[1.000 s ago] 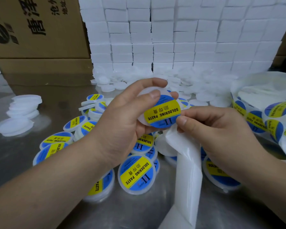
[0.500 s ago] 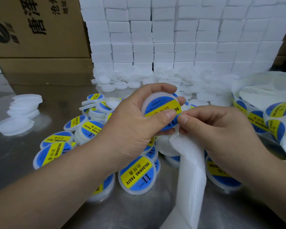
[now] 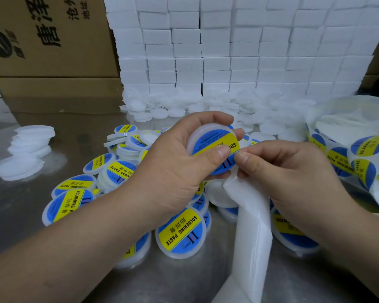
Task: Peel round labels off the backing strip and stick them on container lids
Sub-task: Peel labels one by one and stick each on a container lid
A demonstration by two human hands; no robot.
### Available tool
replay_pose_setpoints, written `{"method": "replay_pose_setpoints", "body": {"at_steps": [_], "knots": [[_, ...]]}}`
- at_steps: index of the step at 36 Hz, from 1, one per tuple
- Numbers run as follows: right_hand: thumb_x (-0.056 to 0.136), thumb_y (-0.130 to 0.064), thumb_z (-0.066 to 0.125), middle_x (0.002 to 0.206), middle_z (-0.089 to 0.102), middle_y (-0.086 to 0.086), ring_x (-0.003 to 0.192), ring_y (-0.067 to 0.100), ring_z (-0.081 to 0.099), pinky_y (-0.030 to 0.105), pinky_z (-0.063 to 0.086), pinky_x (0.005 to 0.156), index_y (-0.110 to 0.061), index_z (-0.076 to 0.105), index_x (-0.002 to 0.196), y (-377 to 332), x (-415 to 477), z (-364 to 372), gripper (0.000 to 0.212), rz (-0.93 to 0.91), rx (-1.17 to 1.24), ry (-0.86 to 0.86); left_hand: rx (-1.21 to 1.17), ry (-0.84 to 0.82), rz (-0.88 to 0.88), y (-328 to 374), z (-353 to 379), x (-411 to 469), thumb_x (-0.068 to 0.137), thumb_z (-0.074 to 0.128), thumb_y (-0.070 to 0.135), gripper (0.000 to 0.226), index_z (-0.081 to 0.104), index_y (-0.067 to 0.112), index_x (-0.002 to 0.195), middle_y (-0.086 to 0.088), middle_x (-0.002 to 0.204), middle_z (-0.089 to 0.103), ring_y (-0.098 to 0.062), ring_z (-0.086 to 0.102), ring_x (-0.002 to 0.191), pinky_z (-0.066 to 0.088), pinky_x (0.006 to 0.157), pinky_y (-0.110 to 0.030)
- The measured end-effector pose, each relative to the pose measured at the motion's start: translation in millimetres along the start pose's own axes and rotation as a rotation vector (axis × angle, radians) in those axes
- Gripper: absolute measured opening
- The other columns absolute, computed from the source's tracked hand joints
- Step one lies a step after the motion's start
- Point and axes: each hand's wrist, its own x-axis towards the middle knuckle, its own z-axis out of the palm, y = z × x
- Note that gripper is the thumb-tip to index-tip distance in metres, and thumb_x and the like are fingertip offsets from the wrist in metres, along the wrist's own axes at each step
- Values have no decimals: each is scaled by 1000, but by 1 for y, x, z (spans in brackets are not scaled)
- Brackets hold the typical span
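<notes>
Head view: the left hand's [image 3: 173, 171] grip is clenched round a white lid [image 3: 197, 136], fingers curled over its top edge and thumb pressed flat on the blue-and-yellow label [image 3: 219, 145] stuck to it, above the bench [image 3: 184, 285]. The right hand [image 3: 293, 178], knuckles up, pinches the top of the white backing strip [image 3: 252, 237] just below the lid; the strip hangs down. Labelled lids [image 3: 181, 232] lie heaped beneath both hands.

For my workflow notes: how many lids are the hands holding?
1: a labelled lid gripped by the left hand; the right hand pinches only the backing strip. Another may hide behind.
</notes>
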Motion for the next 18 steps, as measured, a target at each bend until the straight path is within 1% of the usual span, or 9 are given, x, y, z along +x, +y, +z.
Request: {"method": "replay_pose_setpoints", "body": {"at_steps": [3,7,10,12,16,18], "knots": [[76,-26,65,54,65,-9,52,1,53,22,47,54,-36,70,57,0,0,0,21,-2,-15,2,10,2,0,0,1,0,77,57,7,27,64,31,88,7,95,72,-10,68,90,54,64,-20],[74,-29,65,55,65,-9,51,0,53,18,46,53,-37,69,56,0,0,0,20,-1,-12,3,17,1,-6,0,1,0,76,55,9,28,65,33,86,8,95,72,-9,68,90,54,64,-21],[76,-27,66,54,64,-9,52,0,53,20,46,53,-37,69,54,0,0,0,24,-4,-21,4,25,-1,0,-1,1,0,77,54,8,30,66,34,86,8,96,72,-9,68,90,54,64,-21],[73,-32,66,54,64,-10,51,-1,53,19,46,53,-38,68,55,0,-1,0,20,-4,-22,1,32,3,6,-1,1,0,78,54,7,30,66,34,86,8,96,72,-10,68,90,54,65,-21],[74,-30,66,55,65,-9,52,-1,54,20,46,54,-37,69,57,1,-1,0,19,-5,-37,4,101,6,21,0,2,0,87,52,-4,36,63,30,88,9,94,72,-8,68,87,55,65,-21],[73,-30,65,57,66,-7,52,0,53,22,46,54,-35,69,60,1,-1,1,15,-5,-40,1,172,21,37,1,3,-1,89,50,-5,36,61,29,90,11,92,72,-6,68,87,56,68,-21]]}}
